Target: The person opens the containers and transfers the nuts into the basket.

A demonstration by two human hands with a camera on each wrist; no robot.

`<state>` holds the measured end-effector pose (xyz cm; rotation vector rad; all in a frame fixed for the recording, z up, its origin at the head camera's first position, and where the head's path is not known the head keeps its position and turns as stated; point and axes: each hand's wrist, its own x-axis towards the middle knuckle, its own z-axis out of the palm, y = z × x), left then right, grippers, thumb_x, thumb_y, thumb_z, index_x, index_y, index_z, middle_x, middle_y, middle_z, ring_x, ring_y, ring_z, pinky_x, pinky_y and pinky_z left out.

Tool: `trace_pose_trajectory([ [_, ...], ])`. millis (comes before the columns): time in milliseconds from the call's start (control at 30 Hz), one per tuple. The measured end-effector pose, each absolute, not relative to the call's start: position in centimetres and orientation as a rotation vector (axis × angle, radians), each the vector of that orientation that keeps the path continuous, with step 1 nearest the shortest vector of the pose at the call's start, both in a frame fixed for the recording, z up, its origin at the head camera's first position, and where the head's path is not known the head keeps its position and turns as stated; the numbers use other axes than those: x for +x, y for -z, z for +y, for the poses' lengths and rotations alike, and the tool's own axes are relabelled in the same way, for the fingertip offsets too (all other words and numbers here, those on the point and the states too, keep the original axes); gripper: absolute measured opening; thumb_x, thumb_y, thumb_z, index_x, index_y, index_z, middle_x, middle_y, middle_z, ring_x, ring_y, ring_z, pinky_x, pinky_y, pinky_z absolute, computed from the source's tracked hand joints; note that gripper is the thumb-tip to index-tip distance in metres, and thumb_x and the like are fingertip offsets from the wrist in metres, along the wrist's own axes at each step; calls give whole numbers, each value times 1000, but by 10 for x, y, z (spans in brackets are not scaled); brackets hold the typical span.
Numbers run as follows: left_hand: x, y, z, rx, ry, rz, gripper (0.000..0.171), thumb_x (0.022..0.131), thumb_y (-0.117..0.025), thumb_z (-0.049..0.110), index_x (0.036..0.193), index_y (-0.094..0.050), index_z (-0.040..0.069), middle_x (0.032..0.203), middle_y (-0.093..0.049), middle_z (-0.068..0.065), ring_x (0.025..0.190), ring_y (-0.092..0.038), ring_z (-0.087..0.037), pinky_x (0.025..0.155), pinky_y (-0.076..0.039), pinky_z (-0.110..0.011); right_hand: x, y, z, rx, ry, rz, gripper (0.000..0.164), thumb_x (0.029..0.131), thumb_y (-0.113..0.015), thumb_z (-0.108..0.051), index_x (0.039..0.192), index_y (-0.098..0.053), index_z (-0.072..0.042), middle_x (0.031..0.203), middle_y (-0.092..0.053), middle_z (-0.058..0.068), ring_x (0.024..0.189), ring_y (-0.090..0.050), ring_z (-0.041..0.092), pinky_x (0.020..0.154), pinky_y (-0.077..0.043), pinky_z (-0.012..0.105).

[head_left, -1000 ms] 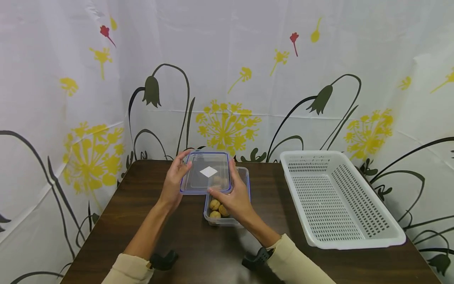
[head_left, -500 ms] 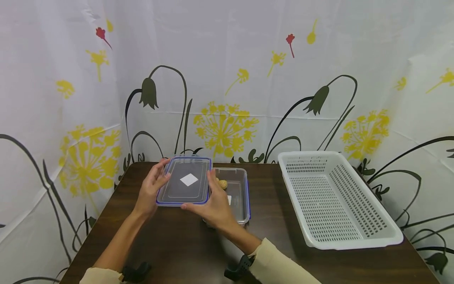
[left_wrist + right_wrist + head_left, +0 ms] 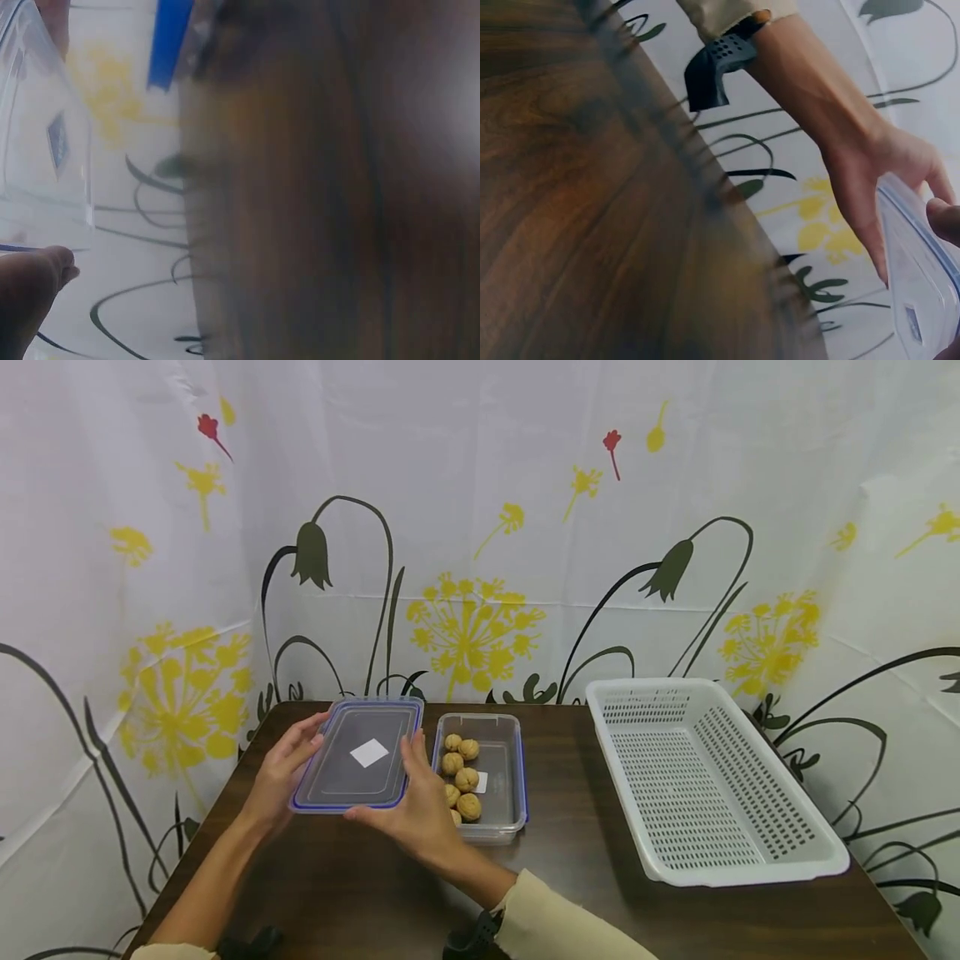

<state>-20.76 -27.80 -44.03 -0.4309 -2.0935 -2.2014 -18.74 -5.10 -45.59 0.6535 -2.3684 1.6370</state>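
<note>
A clear rectangular plastic lid (image 3: 337,781) with a blue line round its rim and a white diamond label is held tilted above the left of the table. My left hand (image 3: 279,781) grips its left edge. At the right side, my right hand (image 3: 423,814) holds it, thumb at the near edge and fingers along the right edge. Just right of that hand stands an open clear container (image 3: 504,772), with several walnuts (image 3: 467,779) along its left half. The left wrist view catches the lid (image 3: 45,142) from below. In the right wrist view, the left hand (image 3: 862,172) reaches under the lid (image 3: 922,285).
A large white slotted basket (image 3: 686,785) stands on the right of the dark wooden table (image 3: 562,827). A white curtain (image 3: 480,485) printed with flowers hangs behind the table and at its sides.
Both hands have carried the lid left and lower, from over the container to beside it. The walnuts, partly hidden before, now show.
</note>
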Motion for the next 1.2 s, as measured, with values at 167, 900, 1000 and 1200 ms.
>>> trace_pose_trajectory([
  [167,-204,445,-292,-414,2259,-2132,41,115,-43,22,154,-45,11,146,-53,-7,119,-66,-14,92,-61,-27,-178,461,-64,652,-1531,-2460,117,73,-99,-37,159,-35,11,169,-20,32,160,-20,40,125,-31,57],
  [900,-204,474,-341,-147,2109,-2552,56,114,-48,36,155,-42,-2,131,-62,20,121,-61,5,97,-51,-13,-164,503,-98,698,-1310,-2714,110,77,-96,-40,158,-39,10,165,-31,35,157,-28,45,123,-37,51],
  [1000,-205,478,-344,-144,2085,-2617,60,114,-47,36,157,-38,-6,136,-60,17,123,-58,7,99,-48,-11,-164,506,-98,714,-1212,-2770,110,77,-96,-42,157,-41,9,165,-33,33,157,-29,43,124,-38,47],
  [1200,-207,483,-344,-66,2010,-2768,69,114,-45,44,161,-32,-4,164,-39,-17,146,-45,-15,119,-41,-31,-167,512,-97,768,-1080,-2829,109,78,-95,-46,157,-43,8,164,-33,34,157,-29,42,125,-36,41],
])
